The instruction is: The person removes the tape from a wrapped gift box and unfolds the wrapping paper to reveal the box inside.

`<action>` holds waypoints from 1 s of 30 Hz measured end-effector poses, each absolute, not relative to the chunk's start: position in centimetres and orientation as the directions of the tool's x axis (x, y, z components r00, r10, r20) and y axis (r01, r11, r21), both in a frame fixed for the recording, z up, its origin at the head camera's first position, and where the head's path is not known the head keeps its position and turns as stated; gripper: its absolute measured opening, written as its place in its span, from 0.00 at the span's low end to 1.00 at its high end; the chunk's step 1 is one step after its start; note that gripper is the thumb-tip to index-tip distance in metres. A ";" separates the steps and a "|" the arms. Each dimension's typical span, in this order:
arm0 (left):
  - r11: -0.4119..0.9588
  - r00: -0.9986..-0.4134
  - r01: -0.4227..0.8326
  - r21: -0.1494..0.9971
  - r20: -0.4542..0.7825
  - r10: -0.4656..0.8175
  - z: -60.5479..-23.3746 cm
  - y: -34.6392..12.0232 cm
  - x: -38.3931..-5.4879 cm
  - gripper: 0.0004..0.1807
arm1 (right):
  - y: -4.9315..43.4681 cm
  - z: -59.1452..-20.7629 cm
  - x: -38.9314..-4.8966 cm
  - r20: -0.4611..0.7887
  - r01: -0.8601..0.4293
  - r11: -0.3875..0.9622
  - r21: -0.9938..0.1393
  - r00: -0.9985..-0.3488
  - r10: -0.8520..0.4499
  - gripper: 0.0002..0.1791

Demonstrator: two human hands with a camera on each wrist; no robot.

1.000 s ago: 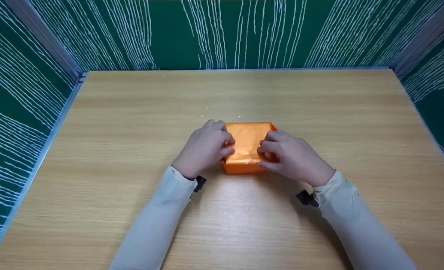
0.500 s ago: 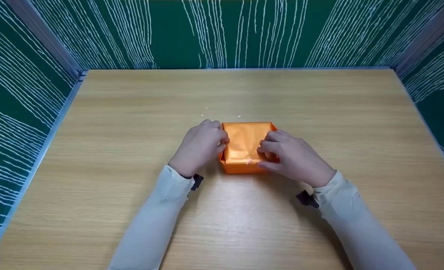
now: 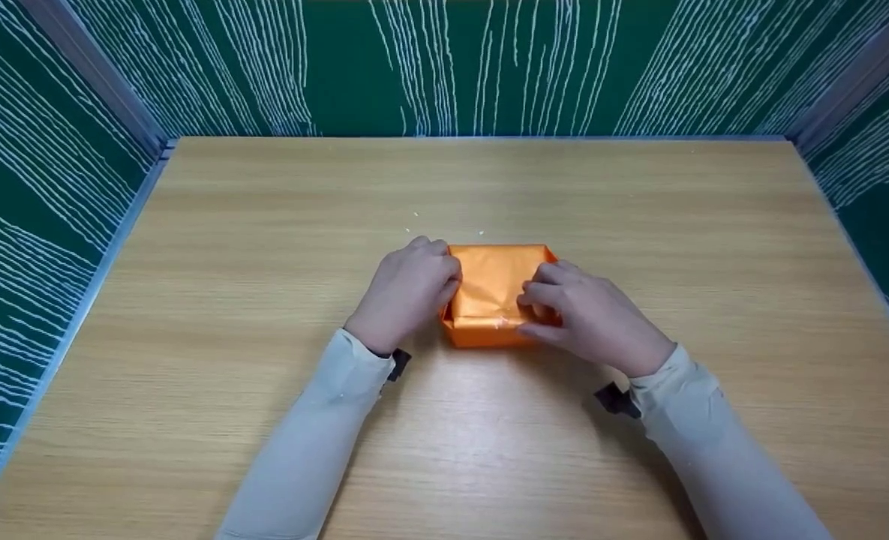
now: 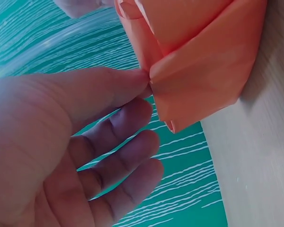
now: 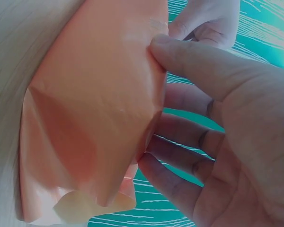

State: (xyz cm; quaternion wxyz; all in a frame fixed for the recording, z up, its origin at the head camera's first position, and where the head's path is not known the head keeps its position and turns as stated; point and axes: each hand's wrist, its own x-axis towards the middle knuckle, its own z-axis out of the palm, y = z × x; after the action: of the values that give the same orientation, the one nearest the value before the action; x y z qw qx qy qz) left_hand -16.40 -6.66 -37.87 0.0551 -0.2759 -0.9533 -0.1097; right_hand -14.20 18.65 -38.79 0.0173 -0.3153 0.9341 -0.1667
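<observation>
Orange paper-wrapped package (image 3: 489,281): middle of the head frame, lying on the table (image 3: 452,457), flat top up, one long side towards the lower edge of the frame. Top paper is lightly creased; a small glossy whitish mark (image 3: 500,323) sits on the near top edge. Both hands in contact with it.

Left hand (image 3: 408,291): at the left end of the package. In the left wrist view, thumb and forefinger pinch the tip of an orange fold (image 4: 203,71) near the centre of the frame; the remaining three fingers are bent loosely below, apart from the paper. The paper forms a slanting pointed flap there, in the upper right.

Right hand (image 3: 587,311): over the right part of the package, grasping it across the near top edge. Thumb lies on the near side, other fingers bent onto the top. The right wrist view agrees: thumb at the upper middle, fingertips along the far side of that edge. A pale yellowish patch (image 5: 80,208) shows at the package's end, lower left; cannot tell what it is.

Surroundings: a few white specks (image 3: 481,232) on the table just above the package in the head frame. Green wall (image 3: 346,67) with wavy white lines along the top. Light grey sleeves (image 3: 309,450) on both arms.
</observation>
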 end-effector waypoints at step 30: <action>0.832 -0.880 0.473 0.289 0.202 0.430 -39.2 -5.3 -16.1 0.09 | 18.7 -39.0 -14.1 0.093 -0.597 0.738 -0.314 -0.793 -0.602 0.21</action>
State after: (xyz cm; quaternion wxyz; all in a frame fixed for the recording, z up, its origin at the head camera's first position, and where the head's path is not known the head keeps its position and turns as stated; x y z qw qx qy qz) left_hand -16.15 -5.31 -39.22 0.0645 -0.2364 -0.9550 -0.1673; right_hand -14.14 18.67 -39.01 0.0075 -0.3218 0.9322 -0.1657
